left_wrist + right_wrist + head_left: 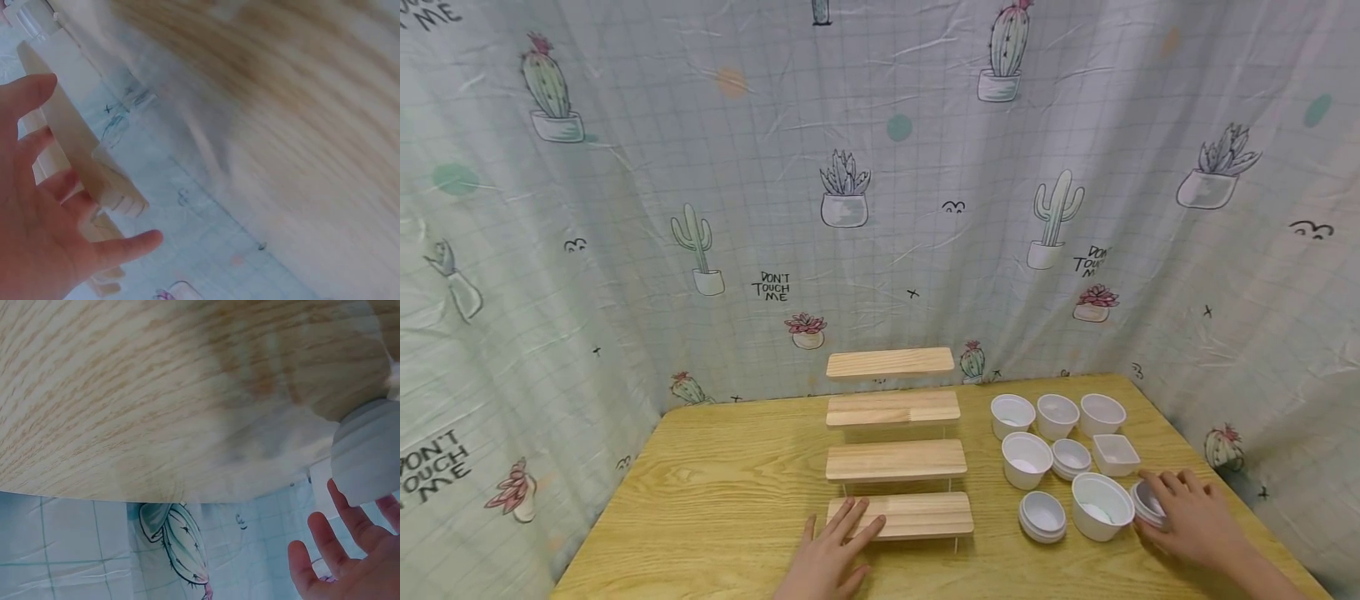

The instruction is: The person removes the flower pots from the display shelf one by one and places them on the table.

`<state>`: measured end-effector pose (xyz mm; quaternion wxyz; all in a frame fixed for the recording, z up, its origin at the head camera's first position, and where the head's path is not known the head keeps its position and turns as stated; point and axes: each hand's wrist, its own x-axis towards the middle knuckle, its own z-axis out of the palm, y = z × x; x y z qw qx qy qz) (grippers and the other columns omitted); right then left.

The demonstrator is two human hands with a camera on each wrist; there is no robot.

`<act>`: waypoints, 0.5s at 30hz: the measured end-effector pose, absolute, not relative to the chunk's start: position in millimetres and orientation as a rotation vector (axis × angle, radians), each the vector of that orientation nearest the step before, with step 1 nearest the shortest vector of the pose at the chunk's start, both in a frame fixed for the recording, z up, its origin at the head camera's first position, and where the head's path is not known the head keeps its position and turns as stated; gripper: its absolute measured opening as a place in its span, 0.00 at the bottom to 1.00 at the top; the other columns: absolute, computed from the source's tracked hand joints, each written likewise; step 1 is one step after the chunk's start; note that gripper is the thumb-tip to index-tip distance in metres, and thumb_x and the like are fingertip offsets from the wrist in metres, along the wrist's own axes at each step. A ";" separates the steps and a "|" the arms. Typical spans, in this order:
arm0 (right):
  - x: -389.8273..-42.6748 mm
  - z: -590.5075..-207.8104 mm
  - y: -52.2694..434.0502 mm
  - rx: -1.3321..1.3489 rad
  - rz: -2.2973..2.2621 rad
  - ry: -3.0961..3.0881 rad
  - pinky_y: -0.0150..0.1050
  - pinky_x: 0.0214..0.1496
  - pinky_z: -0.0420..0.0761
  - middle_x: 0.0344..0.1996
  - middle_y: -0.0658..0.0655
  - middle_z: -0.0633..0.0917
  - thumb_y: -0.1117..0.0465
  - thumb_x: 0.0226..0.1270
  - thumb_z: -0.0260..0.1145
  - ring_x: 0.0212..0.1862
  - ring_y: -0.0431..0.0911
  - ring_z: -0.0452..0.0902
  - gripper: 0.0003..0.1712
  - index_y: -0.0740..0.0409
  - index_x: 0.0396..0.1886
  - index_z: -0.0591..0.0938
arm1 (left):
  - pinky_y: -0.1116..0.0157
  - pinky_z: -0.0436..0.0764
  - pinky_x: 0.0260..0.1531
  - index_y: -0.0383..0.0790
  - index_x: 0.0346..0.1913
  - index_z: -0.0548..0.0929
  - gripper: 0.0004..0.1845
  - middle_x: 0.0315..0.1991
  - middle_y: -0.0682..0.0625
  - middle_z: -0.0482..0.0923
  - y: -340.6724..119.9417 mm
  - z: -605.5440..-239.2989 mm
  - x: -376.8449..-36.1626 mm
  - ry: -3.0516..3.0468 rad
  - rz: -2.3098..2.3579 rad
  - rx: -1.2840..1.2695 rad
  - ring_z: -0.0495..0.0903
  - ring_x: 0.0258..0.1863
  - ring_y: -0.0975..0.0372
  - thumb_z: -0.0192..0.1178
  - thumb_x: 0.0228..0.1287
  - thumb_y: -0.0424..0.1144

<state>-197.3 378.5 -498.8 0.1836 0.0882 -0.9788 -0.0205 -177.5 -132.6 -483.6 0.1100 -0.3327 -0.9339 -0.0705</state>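
Note:
A wooden tiered stand [898,517] with several plank steps rises mid-table. My left hand [827,558] lies at its lowest step, fingers spread and fingertips resting on the plank's left end. The left wrist view shows that hand [44,212] with thumb and little finger stretched apart beside the planks. At the right, my right hand [1197,521] grips a small round white bowl [1147,504], partly covered by the fingers. In the right wrist view the bowl [369,453] meets the fingertips of the right hand [350,556]; the thumb's contact is hidden there.
Several white tubs stand right of the stand, including a large round tub [1102,508] beside the right hand, a small round bowl [1042,517] and a square container [1116,455]. A cactus-print curtain [880,275] hangs behind the wooden table [715,500] and along both sides.

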 end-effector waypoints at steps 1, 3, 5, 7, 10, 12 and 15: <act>-196.7 -497.9 378.5 0.244 -0.048 -2.759 0.53 0.32 0.66 0.35 0.55 0.78 0.37 0.35 0.70 0.39 0.53 0.69 0.39 0.54 0.47 0.75 | 0.37 0.68 0.41 0.57 0.65 0.61 0.33 0.65 0.46 0.61 -133.4 -482.4 -177.6 -2.760 -0.230 -0.987 0.63 0.62 0.50 0.58 0.55 0.50; -195.0 -495.5 378.3 0.241 -0.021 -2.767 0.54 0.32 0.67 0.36 0.56 0.79 0.36 0.36 0.69 0.40 0.54 0.69 0.41 0.55 0.48 0.74 | 0.36 0.66 0.42 0.56 0.66 0.60 0.33 0.66 0.46 0.60 -135.2 -481.0 -177.9 -2.781 -0.284 -1.007 0.62 0.63 0.50 0.57 0.56 0.49; -193.3 -492.3 378.4 0.237 0.004 -2.769 0.55 0.32 0.67 0.37 0.58 0.79 0.34 0.36 0.68 0.40 0.55 0.70 0.42 0.57 0.49 0.74 | 0.35 0.65 0.42 0.56 0.66 0.60 0.32 0.66 0.45 0.59 -137.6 -480.5 -178.1 -2.794 -0.333 -1.026 0.61 0.63 0.49 0.55 0.58 0.49; -191.3 -488.2 377.8 0.231 0.033 -2.778 0.56 0.33 0.66 0.40 0.59 0.79 0.33 0.38 0.67 0.42 0.57 0.70 0.43 0.56 0.50 0.73 | 0.34 0.65 0.41 0.56 0.66 0.60 0.31 0.66 0.45 0.59 -140.6 -480.5 -178.6 -2.803 -0.363 -1.034 0.61 0.63 0.48 0.54 0.60 0.49; -188.6 -481.2 375.3 0.228 0.087 -2.784 0.57 0.35 0.65 0.44 0.61 0.78 0.33 0.41 0.65 0.45 0.58 0.70 0.43 0.56 0.52 0.72 | 0.34 0.65 0.41 0.55 0.66 0.60 0.29 0.65 0.45 0.60 -146.7 -479.3 -178.8 -2.829 -0.409 -1.021 0.63 0.62 0.47 0.51 0.62 0.49; -186.0 -476.3 371.3 0.242 0.140 -2.789 0.59 0.36 0.65 0.46 0.60 0.77 0.35 0.44 0.65 0.47 0.58 0.69 0.41 0.56 0.54 0.71 | 0.34 0.64 0.42 0.55 0.66 0.60 0.27 0.65 0.46 0.61 -151.3 -477.5 -179.3 -2.855 -0.427 -0.990 0.64 0.62 0.47 0.49 0.63 0.50; -184.6 -470.5 363.6 0.298 0.198 -2.760 0.61 0.37 0.65 0.49 0.60 0.75 0.40 0.47 0.66 0.48 0.57 0.68 0.38 0.56 0.54 0.71 | 0.33 0.63 0.43 0.56 0.65 0.62 0.25 0.64 0.46 0.63 -159.8 -473.1 -179.5 -2.900 -0.437 -0.915 0.65 0.61 0.48 0.45 0.65 0.52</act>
